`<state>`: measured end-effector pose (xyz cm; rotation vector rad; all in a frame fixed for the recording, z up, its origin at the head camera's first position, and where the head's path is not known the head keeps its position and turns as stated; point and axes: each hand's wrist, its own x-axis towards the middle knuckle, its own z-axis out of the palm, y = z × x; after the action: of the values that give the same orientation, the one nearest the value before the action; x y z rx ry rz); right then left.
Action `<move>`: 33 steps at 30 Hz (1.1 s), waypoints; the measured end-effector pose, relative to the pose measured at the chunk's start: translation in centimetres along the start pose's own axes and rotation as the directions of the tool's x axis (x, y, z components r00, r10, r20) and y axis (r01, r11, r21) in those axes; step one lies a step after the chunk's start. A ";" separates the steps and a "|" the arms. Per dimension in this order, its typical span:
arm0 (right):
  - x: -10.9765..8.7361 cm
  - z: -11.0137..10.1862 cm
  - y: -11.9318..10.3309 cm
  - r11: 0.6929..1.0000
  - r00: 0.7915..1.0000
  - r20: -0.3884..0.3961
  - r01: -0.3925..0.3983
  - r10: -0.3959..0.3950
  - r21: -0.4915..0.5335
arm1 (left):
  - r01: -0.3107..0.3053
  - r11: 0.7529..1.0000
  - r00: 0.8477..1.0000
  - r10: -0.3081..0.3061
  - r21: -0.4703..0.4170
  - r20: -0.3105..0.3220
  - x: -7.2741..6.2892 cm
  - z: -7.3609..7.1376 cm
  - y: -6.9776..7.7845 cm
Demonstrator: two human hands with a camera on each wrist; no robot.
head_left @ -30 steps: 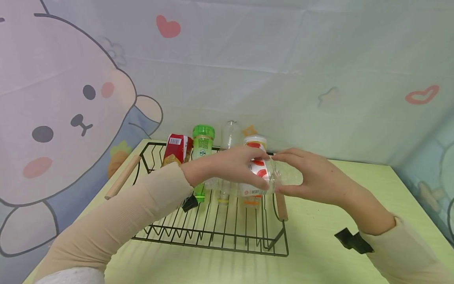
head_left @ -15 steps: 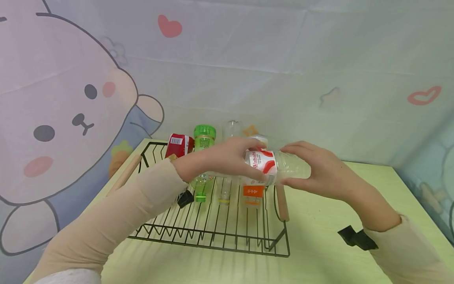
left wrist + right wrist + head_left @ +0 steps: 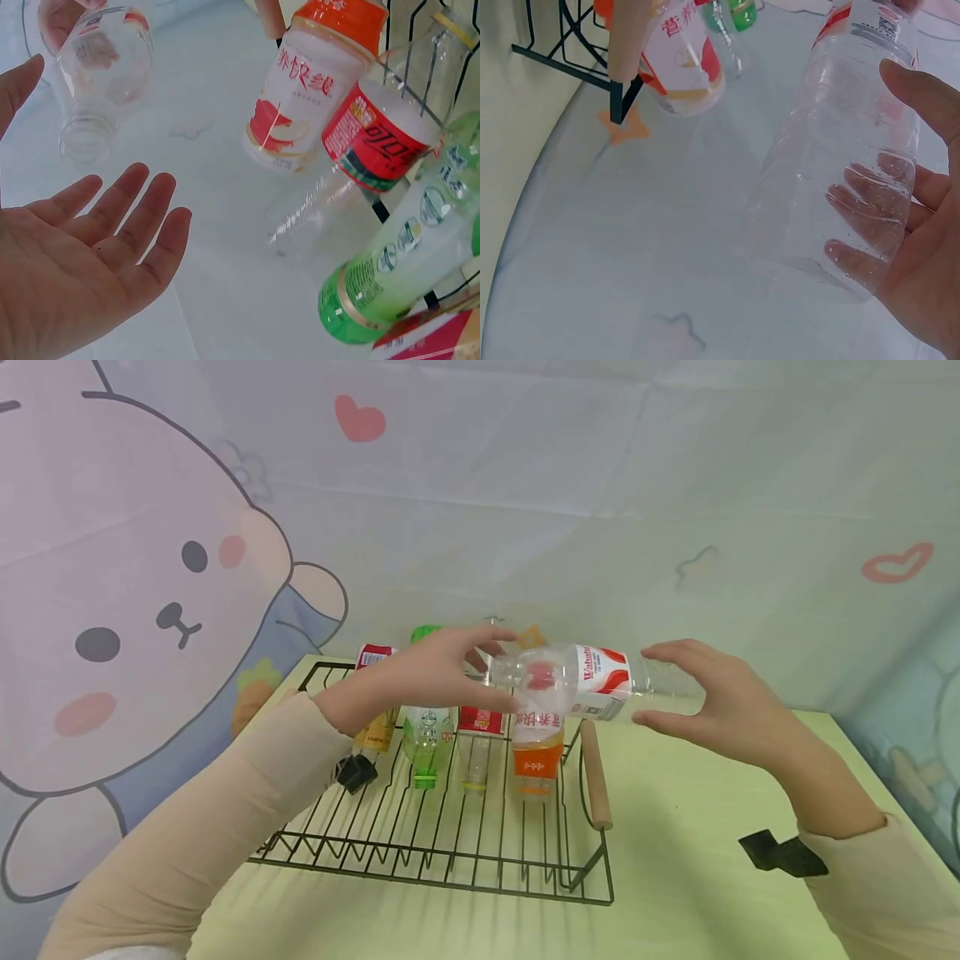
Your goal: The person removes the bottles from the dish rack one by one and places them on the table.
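Clear btl (image 3: 602, 682): held up roughly level by rack's far R end, neck L.
R grip (image 3: 731, 710): part-closed round base, thumb opp. fingers.
L grip (image 3: 427, 672): loosely spread near neck, not touching.
Btl step: prob. one-handed hold; next move likely needs light, steady R pressure.
Rack (image 3: 472, 886): on counter (image 3: 690, 860), w/ green btl (image 3: 427, 735).

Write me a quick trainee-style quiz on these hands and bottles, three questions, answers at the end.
1. Which hand holds the raised clear bottle?
2. True or false: the left hand grips it too.
3. Which bottle on the rack is nearest the wooden handle at right: A, the green bottle, or B, the orange-and-white bottle?
Key:
1. The right hand.
2. False; it is open, apart from the bottle.
3. B.
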<state>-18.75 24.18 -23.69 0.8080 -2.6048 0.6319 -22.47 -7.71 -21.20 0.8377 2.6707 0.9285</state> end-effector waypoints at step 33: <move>-5.2 -4.5 12.8 0.788 0.759 -0.237 -0.536 0.607 0.303 | 0.228 0.971 0.950 -0.239 -0.076 -0.199 -5.3 -4.7 -9.9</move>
<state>-21.50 38.23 -26.17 -0.0947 -2.4737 1.1282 -24.26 -19.48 -23.68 0.4190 2.8249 1.0715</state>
